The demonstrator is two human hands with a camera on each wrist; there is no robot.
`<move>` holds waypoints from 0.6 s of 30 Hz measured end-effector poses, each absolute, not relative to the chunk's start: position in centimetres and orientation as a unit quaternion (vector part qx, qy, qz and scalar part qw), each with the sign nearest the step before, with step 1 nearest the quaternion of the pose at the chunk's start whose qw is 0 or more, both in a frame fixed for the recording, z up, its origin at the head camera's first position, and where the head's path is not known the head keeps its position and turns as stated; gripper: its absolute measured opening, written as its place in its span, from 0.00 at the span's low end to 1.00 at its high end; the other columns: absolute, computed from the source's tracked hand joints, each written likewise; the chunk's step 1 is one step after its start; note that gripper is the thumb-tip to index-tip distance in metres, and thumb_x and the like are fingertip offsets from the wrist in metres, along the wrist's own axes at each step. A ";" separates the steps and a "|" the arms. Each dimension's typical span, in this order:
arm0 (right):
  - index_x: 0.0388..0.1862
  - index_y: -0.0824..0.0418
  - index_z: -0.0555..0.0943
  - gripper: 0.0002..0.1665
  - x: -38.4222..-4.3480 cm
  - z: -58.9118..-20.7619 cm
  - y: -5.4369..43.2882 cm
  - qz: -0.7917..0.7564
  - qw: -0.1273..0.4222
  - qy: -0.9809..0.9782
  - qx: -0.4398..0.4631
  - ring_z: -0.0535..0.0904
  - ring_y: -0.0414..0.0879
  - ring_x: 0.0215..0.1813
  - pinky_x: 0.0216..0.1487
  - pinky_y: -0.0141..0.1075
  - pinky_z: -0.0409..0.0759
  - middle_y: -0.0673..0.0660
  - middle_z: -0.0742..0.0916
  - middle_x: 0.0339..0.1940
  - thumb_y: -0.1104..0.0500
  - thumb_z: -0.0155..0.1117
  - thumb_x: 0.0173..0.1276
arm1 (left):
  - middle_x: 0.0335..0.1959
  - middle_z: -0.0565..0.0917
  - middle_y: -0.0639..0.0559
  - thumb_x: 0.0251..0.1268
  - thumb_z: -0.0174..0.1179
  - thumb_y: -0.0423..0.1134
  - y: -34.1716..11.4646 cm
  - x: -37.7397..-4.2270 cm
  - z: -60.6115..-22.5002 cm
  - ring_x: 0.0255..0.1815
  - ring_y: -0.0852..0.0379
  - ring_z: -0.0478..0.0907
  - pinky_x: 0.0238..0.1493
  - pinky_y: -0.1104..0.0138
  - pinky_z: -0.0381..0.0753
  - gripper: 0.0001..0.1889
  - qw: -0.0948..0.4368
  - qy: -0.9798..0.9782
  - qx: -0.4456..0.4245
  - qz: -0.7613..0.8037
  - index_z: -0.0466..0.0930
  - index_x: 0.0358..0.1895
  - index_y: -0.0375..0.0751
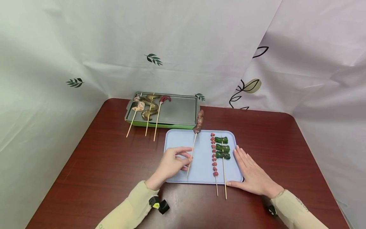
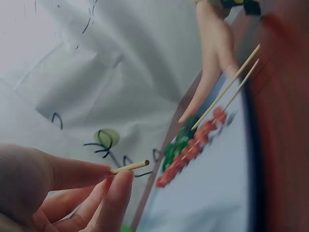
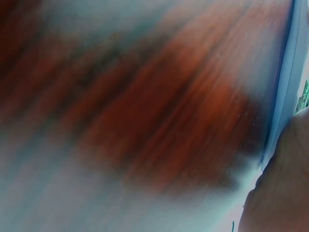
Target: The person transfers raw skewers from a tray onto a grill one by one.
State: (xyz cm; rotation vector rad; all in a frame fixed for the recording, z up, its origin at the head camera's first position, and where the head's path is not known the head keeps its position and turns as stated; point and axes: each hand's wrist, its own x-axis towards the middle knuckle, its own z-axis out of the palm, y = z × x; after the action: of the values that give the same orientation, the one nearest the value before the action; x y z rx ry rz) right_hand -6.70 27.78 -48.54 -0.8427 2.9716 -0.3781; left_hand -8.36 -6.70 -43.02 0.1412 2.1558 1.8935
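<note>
My left hand pinches the bare stick of a skewer with brown meat-like chunks between thumb and fingers. That skewer slants over the left half of a light blue tray; the stick's end pokes past the fingertips in the left wrist view. My right hand rests along the tray's right edge with straight fingers, the thumb near the lower rim. Two skewers lie on the tray beside it: one with small red pieces, one with green rolled pieces. Only part of the right hand shows in the right wrist view.
Behind the tray stands a green-sided grill pan. On its left part lie a skewer with a pale, charred chunk, a brown wavy skewer and a dark red curled one. White cloth hangs around the brown table.
</note>
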 end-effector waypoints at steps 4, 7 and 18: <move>0.81 0.71 0.50 0.72 -6.7 -48.5 27.8 -0.120 0.014 0.955 -0.271 0.49 0.63 0.81 0.80 0.45 0.45 0.67 0.52 0.83 0.21 0.62 0.60 | 0.35 0.86 0.46 0.63 0.65 0.23 -7.8 -9.6 -42.1 0.24 0.51 0.87 0.28 0.61 0.88 0.20 0.100 0.764 0.037 0.637 0.83 0.59 0.30; 0.81 0.71 0.50 0.72 -6.7 -48.5 27.8 -0.123 0.012 0.955 -0.270 0.49 0.63 0.81 0.80 0.45 0.45 0.67 0.52 0.83 0.21 0.63 0.60 | 0.35 0.86 0.45 0.63 0.65 0.23 -8.6 -10.6 -41.2 0.24 0.52 0.86 0.28 0.61 0.88 0.20 0.076 0.776 0.026 0.625 0.83 0.59 0.29; 0.82 0.70 0.49 0.72 -6.6 -48.9 28.0 -0.129 -0.001 0.952 -0.278 0.50 0.64 0.81 0.80 0.41 0.41 0.66 0.52 0.83 0.22 0.63 0.60 | 0.36 0.87 0.41 0.66 0.63 0.25 -11.4 -14.9 -39.4 0.29 0.55 0.85 0.31 0.64 0.88 0.19 0.052 0.809 0.006 0.586 0.81 0.61 0.29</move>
State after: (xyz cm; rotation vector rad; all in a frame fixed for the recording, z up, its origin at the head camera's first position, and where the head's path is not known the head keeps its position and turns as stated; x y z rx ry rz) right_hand -6.64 28.01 -48.94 -0.8752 2.9919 -0.4054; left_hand -14.91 -11.35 -39.43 0.0173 2.4589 1.7816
